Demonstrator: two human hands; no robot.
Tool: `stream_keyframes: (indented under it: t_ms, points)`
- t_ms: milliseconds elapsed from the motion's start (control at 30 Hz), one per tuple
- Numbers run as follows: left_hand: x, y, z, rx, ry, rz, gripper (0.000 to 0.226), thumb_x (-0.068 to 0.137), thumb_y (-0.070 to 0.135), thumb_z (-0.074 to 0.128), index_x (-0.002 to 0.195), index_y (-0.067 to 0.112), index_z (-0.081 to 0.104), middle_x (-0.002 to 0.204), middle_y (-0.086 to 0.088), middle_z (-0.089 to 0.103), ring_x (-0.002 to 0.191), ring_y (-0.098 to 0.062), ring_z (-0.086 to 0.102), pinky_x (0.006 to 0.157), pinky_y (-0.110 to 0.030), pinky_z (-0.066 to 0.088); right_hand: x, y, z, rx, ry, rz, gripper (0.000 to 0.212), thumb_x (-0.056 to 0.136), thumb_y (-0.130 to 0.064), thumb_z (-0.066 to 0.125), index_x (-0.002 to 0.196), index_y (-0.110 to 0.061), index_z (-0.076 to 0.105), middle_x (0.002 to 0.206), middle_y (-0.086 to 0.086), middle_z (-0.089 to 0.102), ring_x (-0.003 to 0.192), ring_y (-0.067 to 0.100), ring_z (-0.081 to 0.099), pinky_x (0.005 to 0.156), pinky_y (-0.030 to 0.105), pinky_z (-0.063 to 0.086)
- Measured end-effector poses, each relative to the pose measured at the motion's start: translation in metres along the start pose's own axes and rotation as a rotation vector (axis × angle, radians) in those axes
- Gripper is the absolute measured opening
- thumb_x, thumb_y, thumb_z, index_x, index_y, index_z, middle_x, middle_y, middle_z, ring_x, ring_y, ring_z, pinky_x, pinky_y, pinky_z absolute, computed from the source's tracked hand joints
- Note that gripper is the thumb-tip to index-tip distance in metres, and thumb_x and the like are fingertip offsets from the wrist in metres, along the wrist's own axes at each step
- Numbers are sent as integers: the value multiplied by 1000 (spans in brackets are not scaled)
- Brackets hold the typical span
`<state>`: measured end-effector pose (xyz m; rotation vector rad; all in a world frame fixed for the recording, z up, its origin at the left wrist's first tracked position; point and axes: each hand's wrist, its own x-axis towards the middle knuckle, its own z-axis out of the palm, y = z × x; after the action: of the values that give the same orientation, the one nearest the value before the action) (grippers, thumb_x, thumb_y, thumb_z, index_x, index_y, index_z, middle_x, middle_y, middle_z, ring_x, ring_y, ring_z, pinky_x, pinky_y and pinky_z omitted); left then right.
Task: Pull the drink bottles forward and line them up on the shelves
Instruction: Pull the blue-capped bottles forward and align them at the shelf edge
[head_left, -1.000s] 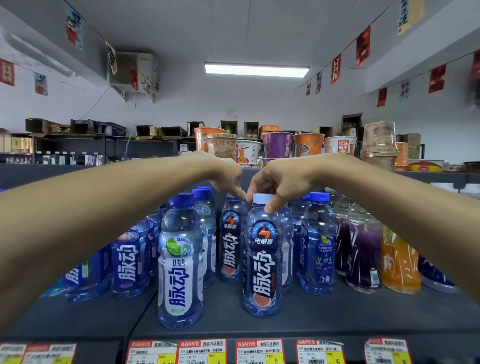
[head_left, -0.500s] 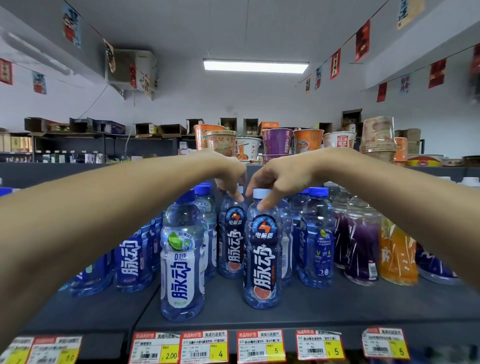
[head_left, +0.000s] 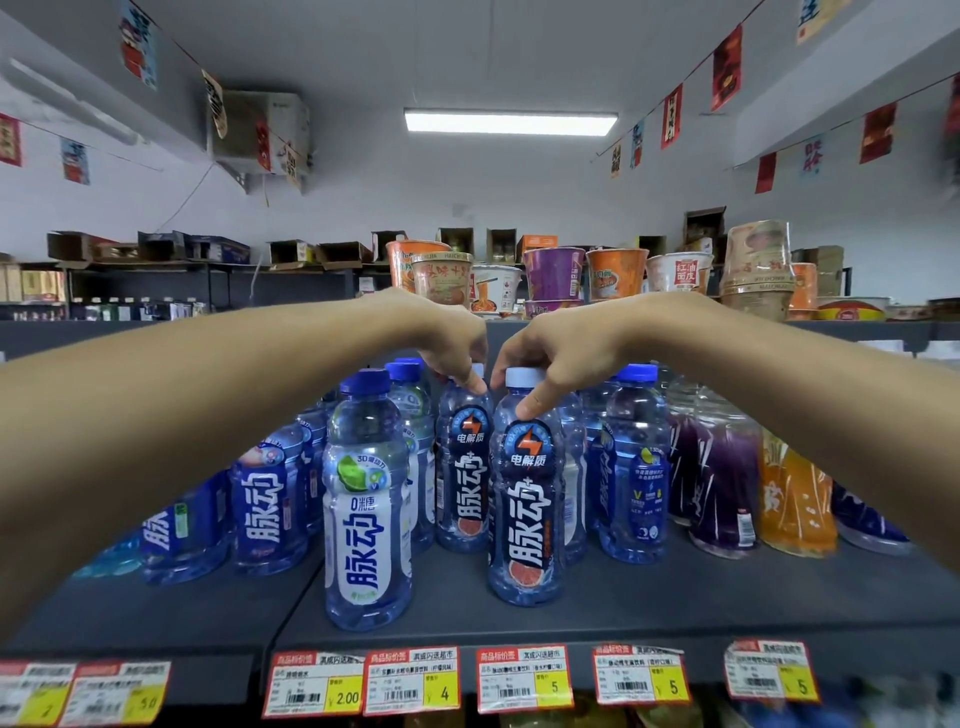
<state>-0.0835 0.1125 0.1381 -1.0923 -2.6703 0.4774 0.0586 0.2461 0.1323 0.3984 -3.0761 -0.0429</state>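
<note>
A dark shelf (head_left: 649, 608) carries several blue drink bottles. My right hand (head_left: 550, 358) grips the white cap and neck of the front dark-label bottle (head_left: 527, 499), thumb on its shoulder. My left hand (head_left: 452, 343) grips the top of a second dark-label bottle (head_left: 464, 473) standing behind and to the left of it. A white-label bottle with a blue cap (head_left: 366, 499) stands nearest the shelf's front, left of both. A blue-label bottle (head_left: 634, 467) stands to the right.
Purple bottles (head_left: 724, 478) and an orange bottle (head_left: 795, 499) fill the right of the shelf; more blue bottles (head_left: 265, 499) crowd the left. Price tags (head_left: 410, 680) line the shelf edge. Instant noodle cups (head_left: 553, 273) stand on the shelf top behind my hands.
Both hands have stayed on the two dark-label bottle tops. The view has tilted slightly, showing more of the price tags; the bottles show no clear shift.
</note>
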Motion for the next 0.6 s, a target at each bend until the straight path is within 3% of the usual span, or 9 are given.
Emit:
stream_keyframes:
  t_ms: [100, 167, 200, 267, 367, 500, 600]
  points:
    - [-7, 0, -2, 27, -34, -24, 66, 89, 65, 56, 137, 20, 56, 113, 2, 66, 97, -20, 60, 91, -40, 50, 2, -4, 6, -46, 15, 38, 57, 75, -67, 76, 123, -43, 57, 98, -19, 57, 87, 3, 59, 74, 29, 41]
    - [-16, -3, -8, 40, -41, -23, 82, 89, 71, 46, 150, 17, 39, 147, -3, 51, 126, -25, 51, 108, -43, 39, 6, -6, 12, -126, 31, 41, 63, 71, -68, 79, 123, -43, 55, 94, -17, 55, 87, 6, 58, 75, 32, 41]
    - [-25, -4, -12, 13, -20, -21, 88, 89, 73, 41, 155, 16, 30, 154, -3, 44, 137, -25, 44, 114, -43, 31, 7, -7, 15, -134, 42, 35, 61, 70, -65, 81, 121, -42, 55, 93, -16, 55, 87, 7, 57, 76, 33, 42]
    - [-48, -8, -22, -71, 53, -2, 89, 88, 75, 35, 156, 18, 27, 154, -2, 43, 140, -22, 40, 116, -39, 27, 7, -7, 17, -86, 72, 20, 57, 70, -60, 84, 116, -40, 57, 84, -14, 60, 78, 3, 60, 70, 30, 43]
    - [-89, -18, -28, -198, 77, 64, 92, 76, 82, 36, 147, 24, 47, 148, 5, 51, 128, -12, 50, 113, -34, 31, 8, -8, 20, -2, 127, -10, 60, 69, -55, 87, 118, -38, 57, 71, -13, 59, 61, -3, 57, 59, 27, 38]
    - [-131, -37, -15, -304, 18, 71, 98, 62, 89, 56, 142, 32, 50, 137, 15, 58, 118, -2, 56, 107, -30, 39, 17, -18, 25, 38, 145, -38, 69, 70, -54, 87, 126, -34, 51, 96, -11, 56, 79, 6, 56, 64, 28, 40]
    - [-144, -39, 7, -362, -16, 22, 110, 46, 89, 70, 141, 39, 45, 137, 17, 53, 120, -5, 54, 106, -34, 43, 21, -23, 26, 23, 158, -31, 79, 69, -59, 86, 130, -32, 44, 110, -9, 56, 91, 8, 56, 70, 29, 43]
